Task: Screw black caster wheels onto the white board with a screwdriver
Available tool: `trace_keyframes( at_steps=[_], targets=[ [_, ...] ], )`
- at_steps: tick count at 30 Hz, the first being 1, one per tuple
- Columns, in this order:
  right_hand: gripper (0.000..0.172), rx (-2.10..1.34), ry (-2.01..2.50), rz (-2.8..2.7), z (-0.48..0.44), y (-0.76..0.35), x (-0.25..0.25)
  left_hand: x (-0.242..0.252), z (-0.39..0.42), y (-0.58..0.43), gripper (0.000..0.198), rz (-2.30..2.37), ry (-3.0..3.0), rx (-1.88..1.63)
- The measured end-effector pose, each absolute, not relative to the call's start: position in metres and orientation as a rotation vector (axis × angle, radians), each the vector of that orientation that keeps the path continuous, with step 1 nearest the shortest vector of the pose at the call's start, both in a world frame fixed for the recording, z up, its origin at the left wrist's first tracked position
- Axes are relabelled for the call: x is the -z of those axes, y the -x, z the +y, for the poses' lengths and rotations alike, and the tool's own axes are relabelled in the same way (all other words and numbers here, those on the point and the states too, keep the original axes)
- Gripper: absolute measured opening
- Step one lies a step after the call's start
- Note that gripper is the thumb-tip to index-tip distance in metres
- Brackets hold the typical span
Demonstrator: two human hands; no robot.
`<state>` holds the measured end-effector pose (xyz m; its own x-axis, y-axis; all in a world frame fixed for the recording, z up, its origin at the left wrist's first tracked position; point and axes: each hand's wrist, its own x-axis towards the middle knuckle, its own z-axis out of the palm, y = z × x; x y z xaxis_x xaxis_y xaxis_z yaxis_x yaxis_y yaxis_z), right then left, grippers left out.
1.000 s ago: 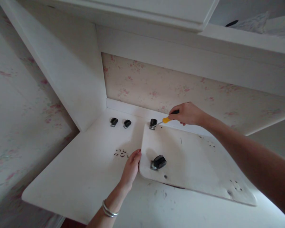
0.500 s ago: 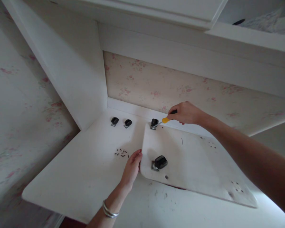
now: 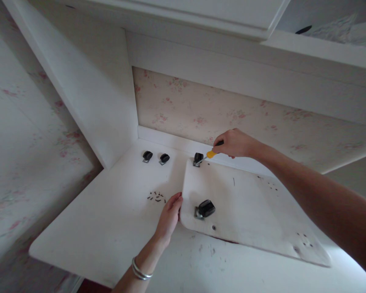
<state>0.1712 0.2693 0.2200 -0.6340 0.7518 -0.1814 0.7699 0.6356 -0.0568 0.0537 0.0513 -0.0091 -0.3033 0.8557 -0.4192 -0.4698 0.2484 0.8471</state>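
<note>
My right hand is closed around the handle of a yellow and black screwdriver. The tool slants down to the left, its tip at the metal plate of a black caster wheel at the far left corner of a white board. With its fingers round the board's left edge, my left hand grips it; some fingertips are hidden. A second caster stands on the board's near left corner. Screw holes show at the board's right end.
Two loose casters, one at the back left and another beside it, lie on the white desk. Several small screws are scattered left of my left hand. A white cabinet overhangs the desk; floral wallpaper covers the walls.
My right hand has shifted slightly left and up with the screwdriver, whose tip stays at the far caster's plate. My left hand keeps its place on the board.
</note>
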Motion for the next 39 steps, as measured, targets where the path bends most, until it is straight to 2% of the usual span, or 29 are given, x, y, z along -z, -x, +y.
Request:
trace_keyframes(
  at_steps=[11, 22, 24, 28, 31, 34, 39],
  targets=[
    [0.028, 0.163, -1.179, 2.630, 0.276, -0.154, -0.229, 0.010, 0.051, -0.053, 0.047, 1.300, -0.438, -1.387],
    [0.034, 0.326, -1.181, 2.684, 0.276, -0.142, -0.243, 0.003, 0.050, -0.052, 0.050, 1.357, -0.513, -1.369],
    [0.039, 0.318, -1.151, 2.743, 0.277, -0.140, -0.241, 0.001, 0.050, -0.052, 0.049, 1.359, -0.513, -1.367],
    [0.038, 0.144, -1.098, 2.811, 0.277, -0.133, -0.235, 0.000, 0.050, -0.052, 0.047, 1.380, -0.524, -1.358],
    [0.056, -0.152, -1.117, 2.825, 0.275, -0.127, -0.231, 0.002, 0.051, -0.052, 0.045, 1.383, -0.541, -1.380],
    [0.071, -0.214, -1.192, 2.784, 0.273, -0.124, -0.229, 0.003, 0.052, -0.051, 0.044, 1.380, -0.552, -1.396],
    [0.047, -0.062, -1.063, 2.826, 0.270, -0.122, -0.230, 0.006, 0.052, -0.051, 0.046, 1.362, -0.559, -1.380]
  ],
)
